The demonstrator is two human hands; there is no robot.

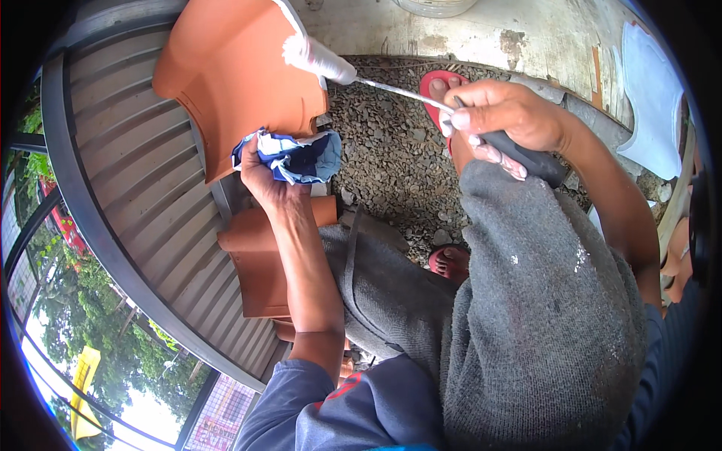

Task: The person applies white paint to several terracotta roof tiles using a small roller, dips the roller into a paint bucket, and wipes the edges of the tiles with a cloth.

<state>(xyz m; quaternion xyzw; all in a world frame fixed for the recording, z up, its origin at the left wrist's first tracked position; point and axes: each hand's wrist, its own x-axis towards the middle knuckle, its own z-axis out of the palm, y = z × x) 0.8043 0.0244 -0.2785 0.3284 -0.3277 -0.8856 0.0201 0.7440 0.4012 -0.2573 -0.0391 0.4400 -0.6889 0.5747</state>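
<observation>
My right hand is closed around the dark handle of a small paint roller. Its thin rod reaches left, and the white, paint-soaked sleeve lies against the right edge of a terracotta roof tile. White paint covers that upper edge, and white smears mark my right fingers. My left hand grips a crumpled blue-and-white wad, which looks like a rag or a folded packet, at the tile's lower edge. Whether these fingers also pinch the tile is hidden.
More terracotta tiles sit below my left forearm. A ribbed metal panel curves along the left. Gravel covers the ground around my red sandals. A worn pale board, a clear container and a white curved-sided piece stand beyond.
</observation>
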